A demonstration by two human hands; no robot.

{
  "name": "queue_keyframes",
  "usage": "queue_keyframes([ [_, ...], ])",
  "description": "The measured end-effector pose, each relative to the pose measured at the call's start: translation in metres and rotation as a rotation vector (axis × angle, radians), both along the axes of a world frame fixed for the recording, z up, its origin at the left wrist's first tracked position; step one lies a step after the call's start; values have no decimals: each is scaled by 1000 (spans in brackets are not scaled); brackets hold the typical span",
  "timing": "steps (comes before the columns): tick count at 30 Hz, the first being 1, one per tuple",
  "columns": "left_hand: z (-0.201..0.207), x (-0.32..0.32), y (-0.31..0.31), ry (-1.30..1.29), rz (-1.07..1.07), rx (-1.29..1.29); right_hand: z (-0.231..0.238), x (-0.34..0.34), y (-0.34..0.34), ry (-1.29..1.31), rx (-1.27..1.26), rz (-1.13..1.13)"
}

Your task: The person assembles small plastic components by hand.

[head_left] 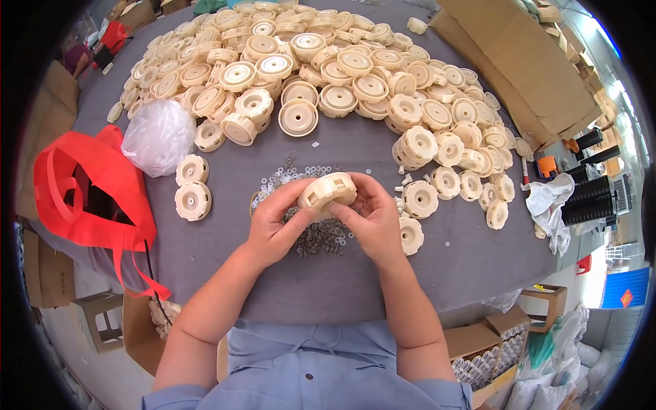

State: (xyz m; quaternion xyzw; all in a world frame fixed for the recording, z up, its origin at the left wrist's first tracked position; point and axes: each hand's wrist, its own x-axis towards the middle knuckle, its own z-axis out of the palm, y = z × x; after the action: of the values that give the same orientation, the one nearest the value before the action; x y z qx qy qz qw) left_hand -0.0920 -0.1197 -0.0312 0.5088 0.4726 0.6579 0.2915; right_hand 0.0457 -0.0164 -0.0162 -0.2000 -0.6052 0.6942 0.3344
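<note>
Between both hands, just above the grey tabletop, I hold a cream round plastic part (326,190) with notches around its rim; it is tilted. My left hand (277,222) is closed on its left side. On the other side my right hand (372,217) grips it, with the thumb pressed near its centre. Under and behind my hands lies a pile of small dark metal pieces (316,240), too fine to make out. Small white ring-shaped pieces (270,184) are scattered beside and beyond that pile.
A large heap of similar cream round parts (298,117) curves across the far table. At left are a red fabric bag (96,198), a clear plastic bag (159,137) and two cream parts (193,201). Cardboard (523,68) stands at far right; an open carton (478,339) sits below.
</note>
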Motion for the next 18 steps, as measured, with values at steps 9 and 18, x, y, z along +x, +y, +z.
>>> queue_keyframes([
  [9, 17, 2, -1, 282, 23, 128, -4, 5, -4, 21, 160, -45],
  [18, 19, -28, 3, 243, 399, 101, -2, 9, 2, 256, -6, -139],
])
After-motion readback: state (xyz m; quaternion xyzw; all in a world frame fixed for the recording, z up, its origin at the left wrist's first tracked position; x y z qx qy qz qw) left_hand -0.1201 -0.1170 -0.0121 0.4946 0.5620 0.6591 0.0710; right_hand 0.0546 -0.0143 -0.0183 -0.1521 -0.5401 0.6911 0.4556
